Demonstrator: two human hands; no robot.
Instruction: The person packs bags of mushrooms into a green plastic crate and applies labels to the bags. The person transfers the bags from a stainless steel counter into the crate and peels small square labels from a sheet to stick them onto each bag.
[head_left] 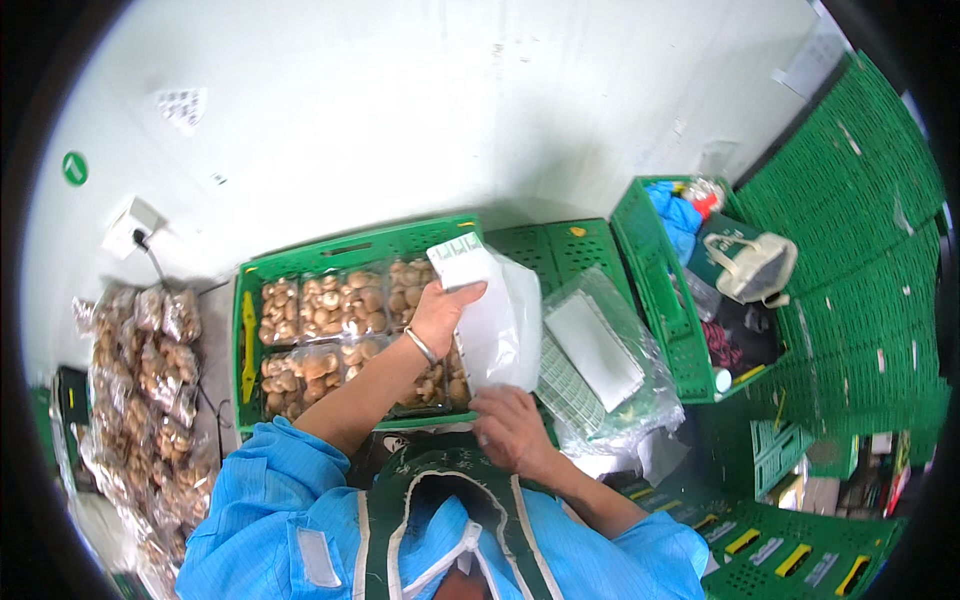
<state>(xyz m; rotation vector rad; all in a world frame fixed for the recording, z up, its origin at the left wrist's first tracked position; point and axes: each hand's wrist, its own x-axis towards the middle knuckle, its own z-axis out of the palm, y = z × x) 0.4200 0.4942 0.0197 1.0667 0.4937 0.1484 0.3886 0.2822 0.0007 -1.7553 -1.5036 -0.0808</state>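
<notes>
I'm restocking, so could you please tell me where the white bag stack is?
The white bag stack is centre frame, held between both hands over the green mushroom crate's right end.

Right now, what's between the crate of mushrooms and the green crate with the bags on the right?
In the head view, a clear plastic bag of white sheets lies between the mushroom crate and the right crate.

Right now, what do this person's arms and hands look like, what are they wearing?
Both arms wear light blue sleeves pushed up, leaving the forearms bare. The left hand has a thin silvery bangle at the wrist. The right hand is bare, with no glove or jewellery visible. A dark green apron with pale straps covers the chest.
</notes>
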